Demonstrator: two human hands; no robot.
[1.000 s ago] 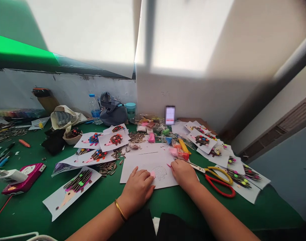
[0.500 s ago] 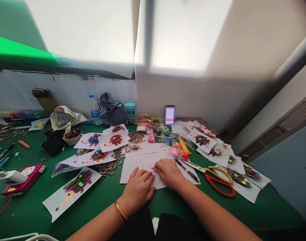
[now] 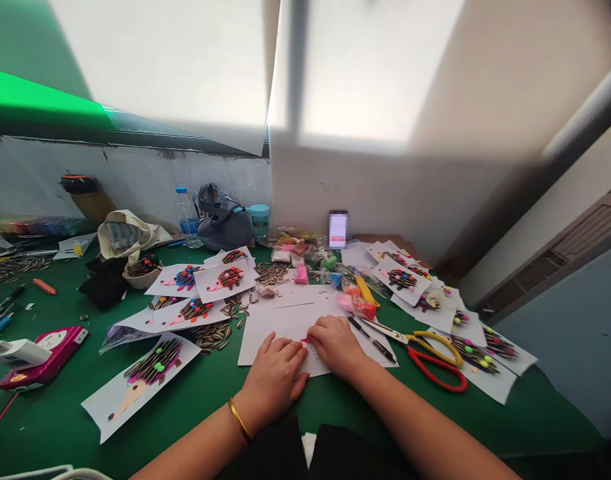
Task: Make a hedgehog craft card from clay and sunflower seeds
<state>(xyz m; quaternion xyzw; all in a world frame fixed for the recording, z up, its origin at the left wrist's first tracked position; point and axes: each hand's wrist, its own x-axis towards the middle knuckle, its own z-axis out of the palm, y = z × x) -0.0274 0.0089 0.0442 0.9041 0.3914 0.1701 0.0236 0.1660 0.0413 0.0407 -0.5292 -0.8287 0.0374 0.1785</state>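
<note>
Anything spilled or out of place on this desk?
Yes, mildly: loose striped seeds lie scattered on the green table, left of the white paper, with a few strays apart from the main heap. Nothing looks clearly damaged.

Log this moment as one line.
left hand: on paper | right hand: at pink clay | pen: on paper | scissors: beside pen

Along the back wall [image 3: 400,190] stand a phone [image 3: 338,230] (its screen lit), a teal-lidded jar [image 3: 260,225], a grey-blue bag [image 3: 226,232] and a blue-capped bottle [image 3: 187,220], while at the left a white adapter [image 3: 16,353] sits on a magenta power block [image 3: 60,350].
</note>
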